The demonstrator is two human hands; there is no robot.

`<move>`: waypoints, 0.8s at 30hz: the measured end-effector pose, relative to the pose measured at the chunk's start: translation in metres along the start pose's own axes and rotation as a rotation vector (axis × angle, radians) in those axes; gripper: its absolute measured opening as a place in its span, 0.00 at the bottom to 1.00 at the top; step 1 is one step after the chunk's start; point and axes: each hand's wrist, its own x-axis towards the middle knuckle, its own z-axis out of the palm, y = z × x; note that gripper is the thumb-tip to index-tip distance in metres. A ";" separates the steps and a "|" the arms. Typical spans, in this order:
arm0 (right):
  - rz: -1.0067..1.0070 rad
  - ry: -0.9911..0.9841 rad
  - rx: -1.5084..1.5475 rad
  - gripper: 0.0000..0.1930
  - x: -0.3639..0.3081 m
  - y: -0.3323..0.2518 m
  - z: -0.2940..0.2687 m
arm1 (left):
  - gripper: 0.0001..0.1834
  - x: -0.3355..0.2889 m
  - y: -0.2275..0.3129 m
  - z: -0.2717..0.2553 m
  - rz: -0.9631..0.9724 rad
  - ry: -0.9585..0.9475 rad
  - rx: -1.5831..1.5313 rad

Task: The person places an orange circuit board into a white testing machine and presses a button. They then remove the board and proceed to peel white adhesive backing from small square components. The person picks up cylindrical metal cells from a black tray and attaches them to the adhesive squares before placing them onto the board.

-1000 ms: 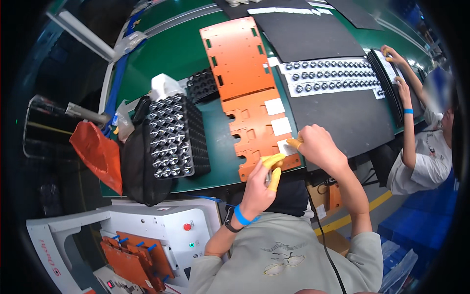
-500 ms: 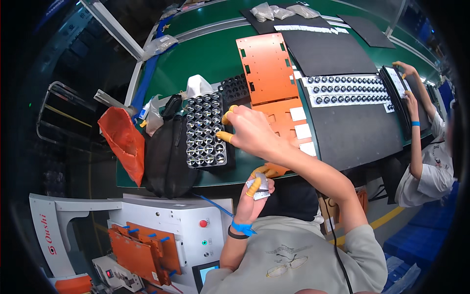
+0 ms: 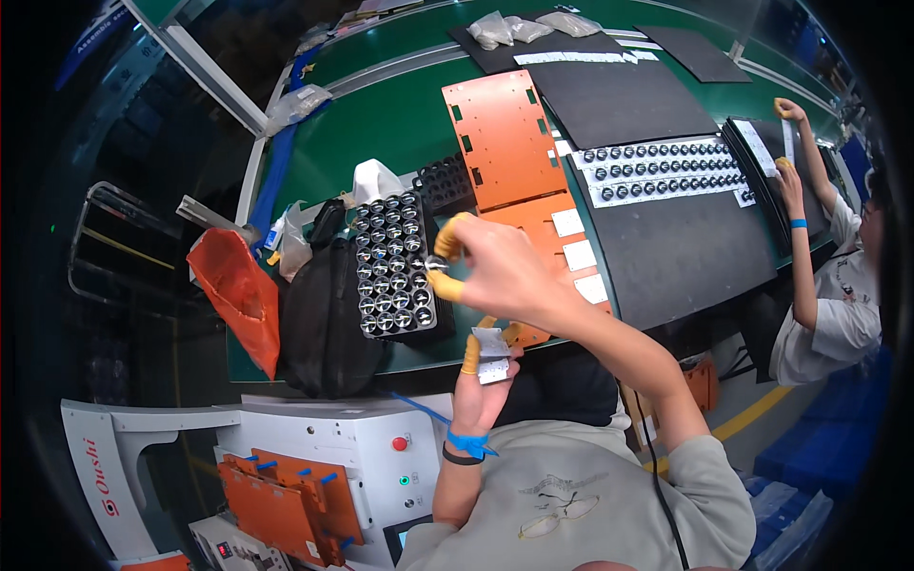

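My right hand, in yellow finger cots, pinches a small round, shiny black-and-silver part at the right edge of a black tray. Upright in that tray stand rows of similar round parts. Lower down, in front of the table edge, my left hand is closed around small silver-white metal plates; its fingers wear yellow cots too. Just beyond it lies an orange panel with cut-outs, and another orange panel carrying several white square plates along its right side.
A black bag and an orange bag lie left of the tray. Black mats and strips of round parts spread rightward. A co-worker's hands hold a pale strip there. A white machine stands at lower left.
My right hand has moved slightly right from the tray, with a round part now between its fingertips. My left thumb has shifted aside, exposing more of the plates. The co-worker has raised a strip.
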 end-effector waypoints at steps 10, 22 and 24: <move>0.174 -0.235 0.556 0.11 -0.099 0.025 -0.045 | 0.30 -0.010 0.000 0.023 0.284 -0.268 0.359; 0.132 -0.226 0.587 0.15 -0.125 0.039 -0.061 | 0.27 -0.004 -0.016 0.027 0.615 -0.386 0.593; 0.199 -0.252 0.645 0.15 -0.126 0.038 -0.065 | 0.27 -0.012 -0.019 0.032 0.637 -0.356 0.647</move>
